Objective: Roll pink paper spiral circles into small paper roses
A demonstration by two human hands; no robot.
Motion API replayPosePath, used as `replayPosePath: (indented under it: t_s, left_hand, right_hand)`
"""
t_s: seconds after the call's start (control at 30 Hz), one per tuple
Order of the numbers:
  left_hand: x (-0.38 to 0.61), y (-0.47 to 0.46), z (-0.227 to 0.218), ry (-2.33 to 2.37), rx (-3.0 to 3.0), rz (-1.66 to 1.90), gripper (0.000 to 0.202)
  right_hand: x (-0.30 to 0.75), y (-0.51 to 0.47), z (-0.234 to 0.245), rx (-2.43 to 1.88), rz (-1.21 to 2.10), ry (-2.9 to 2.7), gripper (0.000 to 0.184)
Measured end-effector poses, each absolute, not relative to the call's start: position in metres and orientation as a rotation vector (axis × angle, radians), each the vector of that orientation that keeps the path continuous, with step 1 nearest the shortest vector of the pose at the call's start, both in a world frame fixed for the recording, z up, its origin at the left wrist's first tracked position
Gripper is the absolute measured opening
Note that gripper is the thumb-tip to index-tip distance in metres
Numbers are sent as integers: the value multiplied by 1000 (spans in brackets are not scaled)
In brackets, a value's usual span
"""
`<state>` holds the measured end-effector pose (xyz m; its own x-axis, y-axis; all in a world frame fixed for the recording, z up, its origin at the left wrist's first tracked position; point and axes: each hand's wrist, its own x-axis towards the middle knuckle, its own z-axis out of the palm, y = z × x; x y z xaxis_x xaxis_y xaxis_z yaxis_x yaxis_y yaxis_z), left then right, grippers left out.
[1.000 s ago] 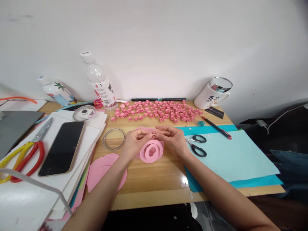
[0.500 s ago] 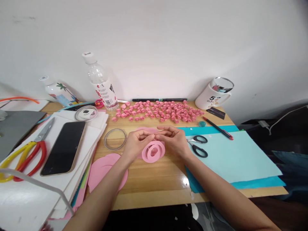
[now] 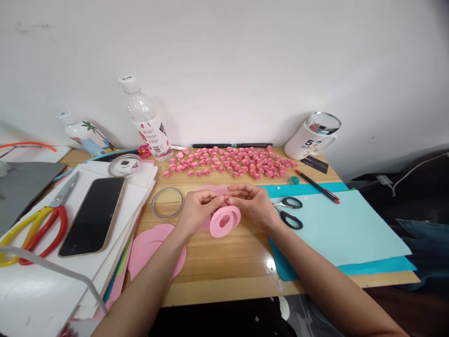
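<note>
A pink paper spiral (image 3: 219,229) hangs in loose coils below my fingertips. My left hand (image 3: 201,208) pinches its upper end between thumb and fingers. Opposite it, my right hand (image 3: 250,202) is closed on the same strip, the two thumbs almost meeting. The exact bit between the fingers is largely hidden. Behind the hands lies more flat pink paper (image 3: 206,188), partly covered. Pink paper circles (image 3: 154,248) are stacked under my left forearm. Many small rolled pink paper roses (image 3: 245,164) are spread beyond my hands.
Black-handled scissors (image 3: 291,213) lie on light blue paper (image 3: 336,229) at the right. A tape roll (image 3: 167,203) sits left of my hands. Further left are a phone (image 3: 93,217) and red-yellow scissors (image 3: 52,220). A bottle (image 3: 149,121) and a mug (image 3: 308,135) stand at the back.
The pink spiral's coils have shifted and drawn closer together, with the outer loop turning slightly to the right. Both hands stay nearly in place, fingers moving a little.
</note>
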<state>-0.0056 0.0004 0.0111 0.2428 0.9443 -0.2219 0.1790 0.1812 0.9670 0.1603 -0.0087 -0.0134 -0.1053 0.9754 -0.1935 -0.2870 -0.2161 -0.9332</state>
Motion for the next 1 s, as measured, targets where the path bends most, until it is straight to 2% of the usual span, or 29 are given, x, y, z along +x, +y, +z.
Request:
replayPosePath:
  t_s: [1.0]
  left_hand:
    - [-7,1,10,1170,1297,820,18]
  right_hand:
    - [159,-9,-14,-1112,1408,-1021,31]
